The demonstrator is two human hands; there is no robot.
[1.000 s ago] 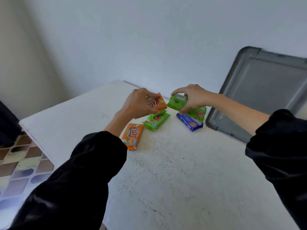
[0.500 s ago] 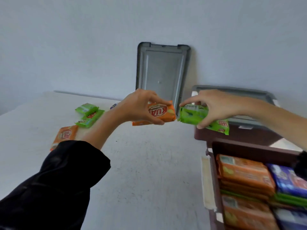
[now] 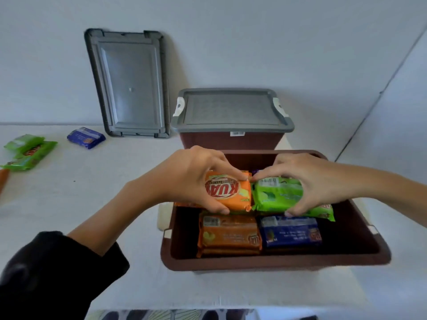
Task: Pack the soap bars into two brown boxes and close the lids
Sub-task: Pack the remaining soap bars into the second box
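On a white table against a pale wall, the left hand grips an orange wrapped soap bar, red "KUA" lettering upside down. The right hand pinches a green wrapped soap bar touching it. Both are over the open brown plastic box, above packed orange and blue bars. Behind stands a grey-lidded brown box.

Soft even daylight, faint shadows; wide-angle bending at edges; slight motion blur, softness toward frame borders.
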